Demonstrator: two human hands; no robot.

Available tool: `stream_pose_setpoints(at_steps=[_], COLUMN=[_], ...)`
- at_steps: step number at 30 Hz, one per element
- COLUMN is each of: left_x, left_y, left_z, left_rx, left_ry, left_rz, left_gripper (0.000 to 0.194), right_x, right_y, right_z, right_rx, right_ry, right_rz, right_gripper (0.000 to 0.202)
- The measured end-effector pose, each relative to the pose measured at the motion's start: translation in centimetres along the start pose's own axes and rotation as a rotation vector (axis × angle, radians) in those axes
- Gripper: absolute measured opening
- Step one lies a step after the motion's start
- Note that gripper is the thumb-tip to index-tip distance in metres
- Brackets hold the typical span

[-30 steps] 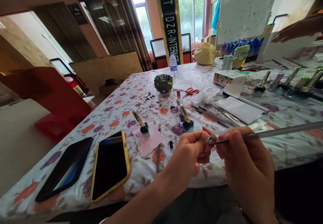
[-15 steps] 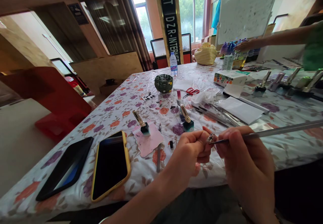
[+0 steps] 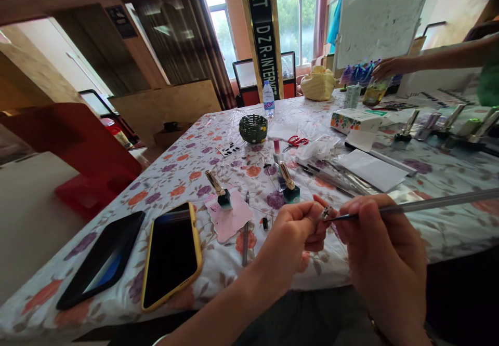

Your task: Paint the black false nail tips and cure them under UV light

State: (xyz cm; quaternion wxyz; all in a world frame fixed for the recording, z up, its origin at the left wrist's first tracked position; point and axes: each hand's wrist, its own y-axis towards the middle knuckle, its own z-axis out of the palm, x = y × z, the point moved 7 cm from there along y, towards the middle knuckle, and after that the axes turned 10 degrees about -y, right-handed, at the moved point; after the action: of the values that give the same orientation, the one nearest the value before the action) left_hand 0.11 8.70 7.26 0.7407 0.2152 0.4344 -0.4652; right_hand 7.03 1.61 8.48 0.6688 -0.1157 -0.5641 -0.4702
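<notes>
A small pale nail tip with dark marks [image 3: 326,213] is pinched between the fingers of my left hand [image 3: 298,229]. My right hand [image 3: 384,252] is closed round a thin brush with a long clear handle [image 3: 436,201], its dark tip touching or very near the nail tip. Behind my left hand stands a dark green polish bottle with a gold cap [image 3: 289,185]. A similar bottle [image 3: 222,193] rests on a pink card [image 3: 230,221], and a thin pen-like tool [image 3: 245,231] lies beside the card.
Two phones, one black [image 3: 103,260] and one yellow-cased [image 3: 172,255], lie at the left. Farther back are a dark woven basket [image 3: 253,129], red scissors [image 3: 298,141], a water bottle [image 3: 268,99] and white papers [image 3: 374,169]. Another person's hand [image 3: 390,68] holds a jar [image 3: 375,92].
The brush in my right hand has tilted slightly, its handle a little lower. At the back right, the other person's jar has shifted slightly right and tilted. My left hand looks almost unchanged.
</notes>
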Motion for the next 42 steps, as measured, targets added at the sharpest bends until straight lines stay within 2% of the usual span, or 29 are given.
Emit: stream_pose_setpoints(at_steps=[5,15,19,24,33,42], left_x=[-0.1,-1.2,-1.5,-1.1,-1.1,-1.2], left_y=[-0.2,-0.2,-0.1,-0.1,-0.2,-0.3], left_z=[0.1,0.9,1.2,1.2,1.1,1.2], left_rx=[-0.002,-0.016,-0.028,-0.042,-0.076,-0.085], left_ry=[0.025,0.060,0.005,-0.005,0.001,-0.014], left_rz=[0.013,0.157,0.218,0.208,0.202,0.206], left_gripper=[0.021,0.019,0.020,0.018,0.017,0.017], right_x=[0.0,0.2,0.3,0.2,-0.1,0.1], right_y=[0.0,-0.1,-0.1,-0.2,-0.7,-0.7], right_z=[0.0,-0.7,-0.3,-0.2,-1.0,-0.5], right_rx=[0.008,-0.111,-0.079,-0.050,-0.069,-0.063], right_ry=[0.021,0.089,0.074,0.042,-0.013,-0.002], right_rz=[-0.007,-0.083,-0.096,-0.095,-0.136,-0.114], right_gripper=[0.011,0.014,0.013,0.012,0.011,0.012])
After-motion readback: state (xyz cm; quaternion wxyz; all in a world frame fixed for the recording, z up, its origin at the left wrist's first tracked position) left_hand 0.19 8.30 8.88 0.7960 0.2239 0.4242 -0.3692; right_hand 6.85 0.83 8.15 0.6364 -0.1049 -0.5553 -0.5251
